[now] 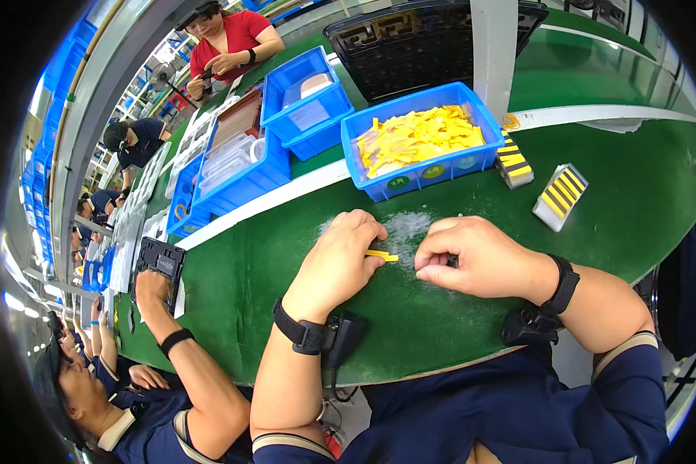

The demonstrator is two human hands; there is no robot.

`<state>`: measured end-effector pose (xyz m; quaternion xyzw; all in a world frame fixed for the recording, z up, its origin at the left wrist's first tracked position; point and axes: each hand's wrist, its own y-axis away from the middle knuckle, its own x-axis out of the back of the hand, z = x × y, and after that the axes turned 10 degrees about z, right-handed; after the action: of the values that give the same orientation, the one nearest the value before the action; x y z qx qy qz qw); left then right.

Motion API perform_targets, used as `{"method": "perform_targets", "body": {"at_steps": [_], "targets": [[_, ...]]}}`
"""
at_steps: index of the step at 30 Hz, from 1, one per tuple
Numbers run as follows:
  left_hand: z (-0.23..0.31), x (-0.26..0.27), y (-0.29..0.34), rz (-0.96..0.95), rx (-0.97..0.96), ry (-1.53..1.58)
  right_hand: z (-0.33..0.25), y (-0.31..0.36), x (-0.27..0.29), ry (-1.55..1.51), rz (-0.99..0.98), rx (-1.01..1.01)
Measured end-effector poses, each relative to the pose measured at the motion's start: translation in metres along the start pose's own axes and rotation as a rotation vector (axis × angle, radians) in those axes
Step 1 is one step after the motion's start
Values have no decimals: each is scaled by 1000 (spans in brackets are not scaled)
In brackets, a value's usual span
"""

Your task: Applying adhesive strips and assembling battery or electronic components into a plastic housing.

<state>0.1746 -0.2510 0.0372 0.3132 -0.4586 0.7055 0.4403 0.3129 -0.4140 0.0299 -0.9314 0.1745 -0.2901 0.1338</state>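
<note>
My left hand [338, 259] is closed over the green table, with a small yellow strip [383, 255] pinched between thumb and finger. The strip's free end points right, toward my right hand [479, 257]. That hand is closed too, thumb against the fingers; a small dark spot shows between them, but I cannot make out what it is. The hands are a short way apart, above a whitish worn patch [408, 226]. Beyond them, a blue bin [415, 179] holds a heap of yellow pieces [421, 138].
Right of the bin lie two stacks of black-and-yellow striped pieces [562, 195] [513, 162]. More blue bins [243, 189] stand back left. A white post [493, 58] rises behind, near a black crate [410, 58]. At left, a co-worker's hand [153, 286] touches a black device [161, 259].
</note>
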Motion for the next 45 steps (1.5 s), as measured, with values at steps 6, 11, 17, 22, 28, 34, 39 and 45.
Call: {"method": "perform_targets", "body": {"at_steps": [6, 11, 17, 22, 28, 34, 39, 45], "targets": [[-3, 4, -4, -92, 17, -99, -5, 5, -9, 40, -103, 93], [-4, 5, -8, -122, 53, -99, -12, 7, -14, -20, -246, 86], [-7, 3, -10, -145, 79, -64, -6, 13, -14, -141, -355, 27], [-5, 7, -8, -139, 84, -39, 4, 14, -16, -224, -294, 11], [2, 10, -8, -141, 126, -108, 3, 16, -14, -171, -299, 81], [6, 7, -12, -152, 224, -12, 7, 18, -14, -142, -238, 128], [3, 11, -3, -193, 232, -77, 4, 18, -22, -151, -234, 134], [19, 17, -19, 73, 190, 62, 10, 25, -27, -96, -215, 193]]}}
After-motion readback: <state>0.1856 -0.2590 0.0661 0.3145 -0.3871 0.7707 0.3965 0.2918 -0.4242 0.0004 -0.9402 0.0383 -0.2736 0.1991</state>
